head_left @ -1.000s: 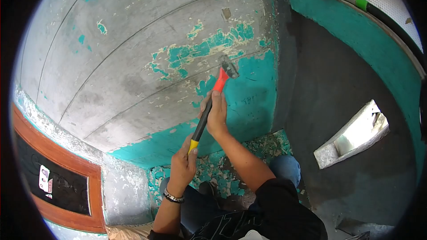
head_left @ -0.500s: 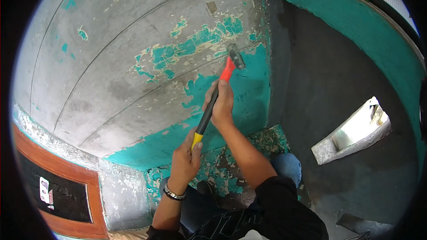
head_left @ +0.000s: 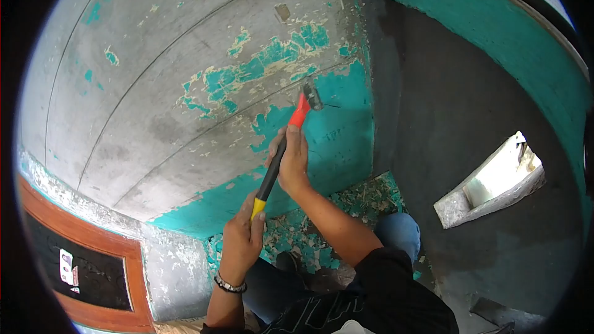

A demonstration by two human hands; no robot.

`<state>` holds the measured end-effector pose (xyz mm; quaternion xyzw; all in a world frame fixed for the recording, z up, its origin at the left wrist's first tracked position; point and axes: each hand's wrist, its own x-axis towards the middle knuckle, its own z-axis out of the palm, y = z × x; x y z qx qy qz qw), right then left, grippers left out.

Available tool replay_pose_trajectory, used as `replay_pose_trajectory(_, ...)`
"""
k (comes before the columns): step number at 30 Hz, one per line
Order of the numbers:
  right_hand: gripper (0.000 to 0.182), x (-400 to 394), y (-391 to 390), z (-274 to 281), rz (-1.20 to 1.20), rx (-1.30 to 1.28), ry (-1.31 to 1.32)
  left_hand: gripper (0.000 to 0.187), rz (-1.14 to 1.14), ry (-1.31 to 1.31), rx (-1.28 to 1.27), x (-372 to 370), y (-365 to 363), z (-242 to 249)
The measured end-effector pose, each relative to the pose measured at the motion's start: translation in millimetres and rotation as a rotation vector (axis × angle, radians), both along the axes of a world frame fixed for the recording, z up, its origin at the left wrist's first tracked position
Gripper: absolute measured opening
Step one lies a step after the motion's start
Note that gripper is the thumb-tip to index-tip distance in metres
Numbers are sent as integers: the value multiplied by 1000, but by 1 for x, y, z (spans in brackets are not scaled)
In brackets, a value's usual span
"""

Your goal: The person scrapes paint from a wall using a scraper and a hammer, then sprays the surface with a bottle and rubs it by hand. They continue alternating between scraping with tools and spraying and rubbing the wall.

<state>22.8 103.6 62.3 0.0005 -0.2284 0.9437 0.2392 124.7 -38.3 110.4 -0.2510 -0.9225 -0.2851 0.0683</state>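
Note:
A long-handled scraper with a red neck, black grip and yellow end slants across the middle of the view. Its dark head is at the edge of the teal paint on the grey wall. My right hand is wrapped round the upper handle, just below the red neck. Lower down, my left hand grips the yellow end, with a bracelet on that wrist. Ragged patches of teal paint stay on the bare grey surface above the head.
Paint flakes litter the floor at the wall's foot, around my shoe. On the right, a pale angular object lies against a dark surface. A wooden frame with a dark panel is at the lower left. My knee is bent near the wall.
Both hands and the scraper have moved down and to the left, and the scraper's head has come lower on the wall. Both grips stay closed. The camera view has shifted slightly.

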Motion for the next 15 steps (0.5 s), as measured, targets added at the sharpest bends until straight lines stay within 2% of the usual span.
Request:
replay_pose_trajectory(2,33,3,-7,-2,39,7,-4,41,-14,21,81,6,-4,-6)
replay_pose_trajectory(5,32,2,15,4,33,45,-29,41,37,-77,-23,0,15,9)
replay_pose_trajectory(9,32,-1,9,0,4,14,10,41,13,-40,-23,2,12,8)
replay_pose_trajectory(11,31,1,-1,-7,39,31,1,41,12,-35,78,5,1,-3)
replay_pose_trajectory(15,32,-3,14,-2,12,44,-34,41,32,-62,5,0,13,4)
